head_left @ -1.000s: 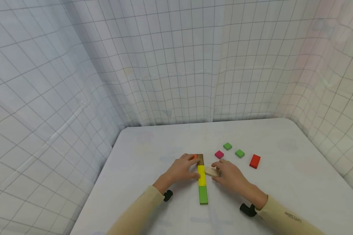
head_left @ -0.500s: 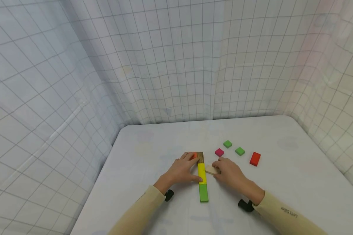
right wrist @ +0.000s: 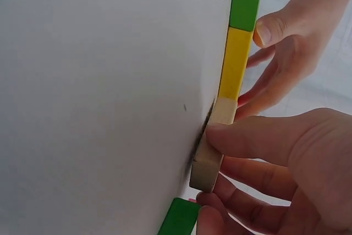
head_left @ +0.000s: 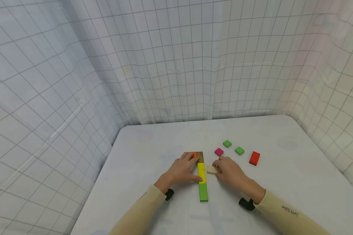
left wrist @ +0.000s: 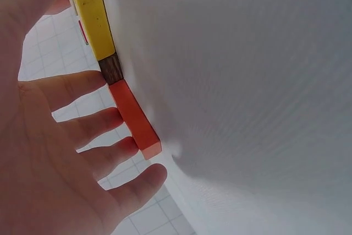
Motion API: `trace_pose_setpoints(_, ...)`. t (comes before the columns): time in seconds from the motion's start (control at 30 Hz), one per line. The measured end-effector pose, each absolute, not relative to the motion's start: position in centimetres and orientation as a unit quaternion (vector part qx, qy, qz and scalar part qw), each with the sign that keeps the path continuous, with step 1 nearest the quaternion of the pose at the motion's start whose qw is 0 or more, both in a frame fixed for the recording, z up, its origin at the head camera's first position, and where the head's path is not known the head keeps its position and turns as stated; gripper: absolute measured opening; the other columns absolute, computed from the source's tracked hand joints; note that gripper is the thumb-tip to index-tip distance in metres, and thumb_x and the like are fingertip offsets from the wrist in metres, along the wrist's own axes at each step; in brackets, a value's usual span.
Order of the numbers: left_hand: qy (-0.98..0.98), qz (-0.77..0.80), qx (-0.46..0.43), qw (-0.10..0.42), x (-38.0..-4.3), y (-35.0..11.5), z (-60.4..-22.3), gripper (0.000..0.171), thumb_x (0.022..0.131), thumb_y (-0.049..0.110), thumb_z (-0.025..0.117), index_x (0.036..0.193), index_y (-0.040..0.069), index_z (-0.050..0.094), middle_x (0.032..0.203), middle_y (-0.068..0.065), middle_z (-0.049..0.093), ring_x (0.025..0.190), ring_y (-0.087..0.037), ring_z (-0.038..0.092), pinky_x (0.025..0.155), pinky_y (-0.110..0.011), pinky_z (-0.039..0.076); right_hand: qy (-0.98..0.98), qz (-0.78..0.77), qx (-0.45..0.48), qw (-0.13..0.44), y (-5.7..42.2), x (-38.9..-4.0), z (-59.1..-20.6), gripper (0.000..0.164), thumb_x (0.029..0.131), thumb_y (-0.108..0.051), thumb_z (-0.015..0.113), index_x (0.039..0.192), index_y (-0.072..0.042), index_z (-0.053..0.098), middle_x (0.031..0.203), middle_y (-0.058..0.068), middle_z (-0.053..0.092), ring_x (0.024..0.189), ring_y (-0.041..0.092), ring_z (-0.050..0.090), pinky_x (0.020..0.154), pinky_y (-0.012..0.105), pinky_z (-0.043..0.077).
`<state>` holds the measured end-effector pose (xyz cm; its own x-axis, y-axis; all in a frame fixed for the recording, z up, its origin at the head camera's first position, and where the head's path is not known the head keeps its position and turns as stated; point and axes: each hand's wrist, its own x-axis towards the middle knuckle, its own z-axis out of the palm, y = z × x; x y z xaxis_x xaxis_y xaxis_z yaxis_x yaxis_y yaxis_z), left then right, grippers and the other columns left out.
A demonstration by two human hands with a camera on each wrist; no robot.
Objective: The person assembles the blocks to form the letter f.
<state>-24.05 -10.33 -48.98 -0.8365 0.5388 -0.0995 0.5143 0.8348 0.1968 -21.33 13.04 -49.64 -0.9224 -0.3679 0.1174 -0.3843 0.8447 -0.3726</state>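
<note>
A row of flat blocks lies on the table: a green block (head_left: 203, 193) nearest, then a yellow stretch (head_left: 201, 169) and a dark brown block (head_left: 200, 154). An orange block (left wrist: 135, 119) extends left from the brown end. My left hand (head_left: 180, 171) is spread over the row, its fingertips touching the orange and brown blocks and its thumb on the yellow. Just right of the yellow part, my right hand (head_left: 232, 174) pinches a plain wooden block (right wrist: 212, 149) between thumb and fingers. In the head view, a narrow gap separates this block from the row.
Beyond the right hand lie a pink block (head_left: 219, 152) and two small green blocks, one farther back (head_left: 227, 143) and one to the right (head_left: 239, 150). A red block (head_left: 254, 158) lies farther right. Gridded white curtains (head_left: 170, 65) surround the white table (head_left: 141, 143).
The plain wooden block has shifted slightly right, away from the row, and turned nearly straight across. My left thumb has come down onto the yellow part. The loose blocks stay put.
</note>
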Motion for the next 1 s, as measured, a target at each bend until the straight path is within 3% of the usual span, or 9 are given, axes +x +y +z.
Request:
trace_pose_setpoints(0.43,0.955,0.085,0.275,0.077,-24.2,-10.5,-48.9,0.095,0.078,0.073,0.071,0.153,0.021,0.043,0.157,-0.004,0.035,0.142,-0.023,0.031,0.104,-0.05,0.043,-0.961,0.201,0.191,0.016,13.6,-22.3,-48.9,0.032,0.081,-0.013,0.085,0.111,-0.01,0.075,0.095,0.0,0.063,0.083,0.017,0.053,0.077,0.031,0.051)
trace_pose_setpoints(1.0,0.954,0.091,0.274,0.085,-24.3,-10.6,-49.3,0.097,0.078,0.074,0.069,0.155,0.023,0.04,0.16,-0.003,0.03,0.144,-0.022,0.028,0.102,-0.051,0.045,-0.953,0.215,0.21,0.045,13.6,-24.7,-49.2,0.026,0.085,-0.007,0.079,0.11,-0.006,0.074,0.101,0.006,0.066,0.085,0.019,0.057,0.081,0.036,0.054)
